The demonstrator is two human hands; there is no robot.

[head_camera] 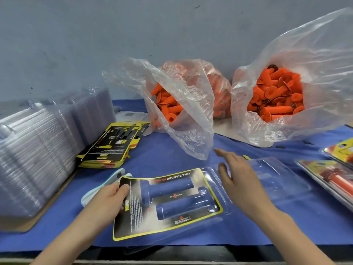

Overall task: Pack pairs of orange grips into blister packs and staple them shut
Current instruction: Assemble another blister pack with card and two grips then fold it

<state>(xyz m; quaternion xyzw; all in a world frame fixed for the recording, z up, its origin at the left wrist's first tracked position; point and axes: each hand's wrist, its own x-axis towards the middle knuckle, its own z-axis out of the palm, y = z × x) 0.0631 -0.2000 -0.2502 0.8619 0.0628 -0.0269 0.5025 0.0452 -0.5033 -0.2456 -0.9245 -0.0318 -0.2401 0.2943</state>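
An open clear blister pack [271, 180] lies on the blue cloth in front of me, with a black-and-yellow printed card [164, 222] in its left half. The card's two grip-shaped cutouts show the blue cloth; no grips are in the pack. My left hand [112, 197] pinches the card's left edge, thumb on top. My right hand [236, 175] hovers flat with fingers spread over the pack's fold, holding nothing. Orange grips fill two open plastic bags, one at centre [166, 106] and one at the right [277, 96].
A tall stack of empty clear blister shells [38, 150] stands at the left. A pile of printed cards [112, 146] lies beside it. Finished packs [332, 169] lie at the right edge. A pale blue stapler [107, 180] is partly hidden under my left hand.
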